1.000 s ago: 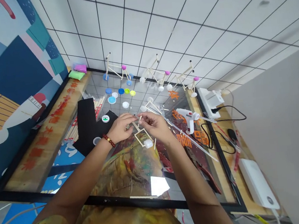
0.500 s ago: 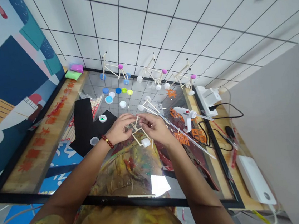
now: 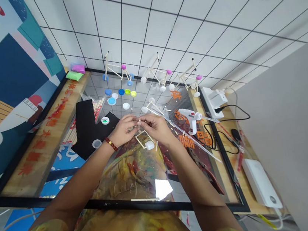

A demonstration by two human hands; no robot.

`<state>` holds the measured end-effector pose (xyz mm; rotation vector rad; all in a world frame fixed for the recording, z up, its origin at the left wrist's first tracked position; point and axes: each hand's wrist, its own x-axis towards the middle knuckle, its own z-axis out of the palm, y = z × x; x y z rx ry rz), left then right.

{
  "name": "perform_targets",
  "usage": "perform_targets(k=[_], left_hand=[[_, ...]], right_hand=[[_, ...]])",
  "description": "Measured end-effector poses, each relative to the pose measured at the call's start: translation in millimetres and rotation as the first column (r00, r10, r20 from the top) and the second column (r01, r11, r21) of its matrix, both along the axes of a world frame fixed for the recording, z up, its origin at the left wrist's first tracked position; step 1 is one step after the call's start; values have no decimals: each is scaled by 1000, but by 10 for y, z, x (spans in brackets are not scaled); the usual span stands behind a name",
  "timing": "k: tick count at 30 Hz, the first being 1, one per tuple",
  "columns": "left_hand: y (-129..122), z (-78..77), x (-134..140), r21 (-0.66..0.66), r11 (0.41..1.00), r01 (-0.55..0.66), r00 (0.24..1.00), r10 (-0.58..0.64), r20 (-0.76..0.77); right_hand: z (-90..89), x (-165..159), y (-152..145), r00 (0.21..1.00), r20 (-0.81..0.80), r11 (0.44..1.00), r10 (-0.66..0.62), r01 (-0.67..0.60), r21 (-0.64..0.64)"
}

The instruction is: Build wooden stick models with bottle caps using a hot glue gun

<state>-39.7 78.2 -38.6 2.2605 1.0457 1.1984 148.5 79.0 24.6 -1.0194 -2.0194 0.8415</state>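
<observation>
My left hand (image 3: 125,130), with a beaded bracelet on its wrist, and my right hand (image 3: 157,129) meet fingertip to fingertip over the glass tabletop. Both are closed in a pinch around a thin wooden stick (image 3: 139,121), whose pale end just shows between the fingers; the rest is hidden. Right below them lies a small square frame of wooden sticks (image 3: 138,141) with a white cap (image 3: 149,145) at its near corner. Whether the pinched stick joins this frame I cannot tell. Just beyond my fingers is another stick piece with white caps (image 3: 145,110).
A white glue gun (image 3: 189,119) lies to the right, its cord running to a power strip (image 3: 214,101). Stick models with coloured caps (image 3: 115,71) stand along the back edge. Loose bottle caps (image 3: 111,101) and black sheets (image 3: 84,119) lie left; pliers (image 3: 207,172) lie right.
My fingers have drawn closer together over the upright stick, covering most of it. The square frame below stays in nearly the same place.
</observation>
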Motion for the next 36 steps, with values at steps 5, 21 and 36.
perform_targets(k=[5, 21, 36], left_hand=[[4, -26, 9, -6, 999, -49, 997, 48, -61], [28, -34, 47, 103, 994, -25, 1000, 24, 11], [-11, -38, 20, 34, 998, -56, 998, 55, 28]], right_hand=[[-42, 3, 47, 1000, 23, 999, -21, 20, 34], [-147, 10, 65, 999, -34, 985, -16, 22, 173], [-152, 10, 51, 999, -20, 988, -37, 40, 150]])
